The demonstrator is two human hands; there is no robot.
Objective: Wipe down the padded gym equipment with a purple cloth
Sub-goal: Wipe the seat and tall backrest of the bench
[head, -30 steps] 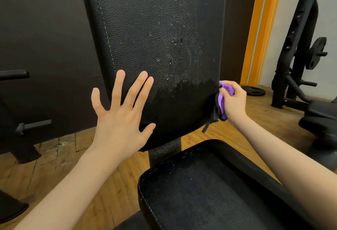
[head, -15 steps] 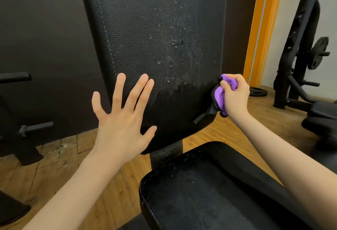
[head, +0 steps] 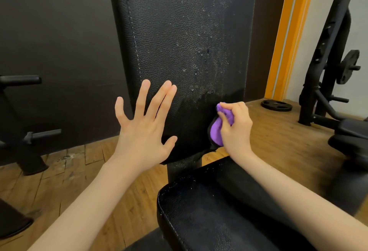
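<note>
At 4 o'clock of upright back pad (head: 179, 37): right hand (head: 236, 129) bunched tight round purple cloth (head: 218, 129), pressed on pad's lower edge for wiping; left hand (head: 143, 129) splayed empty, steadying at 8 o'clock. Droplets above, unwiped.

text: none readable | labels: none | brands: none | numbers: none

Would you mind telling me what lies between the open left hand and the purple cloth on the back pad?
In the head view, only bare black back pad lies between the left hand and the purple cloth: a darker stretch below the whitish speckles.
</note>
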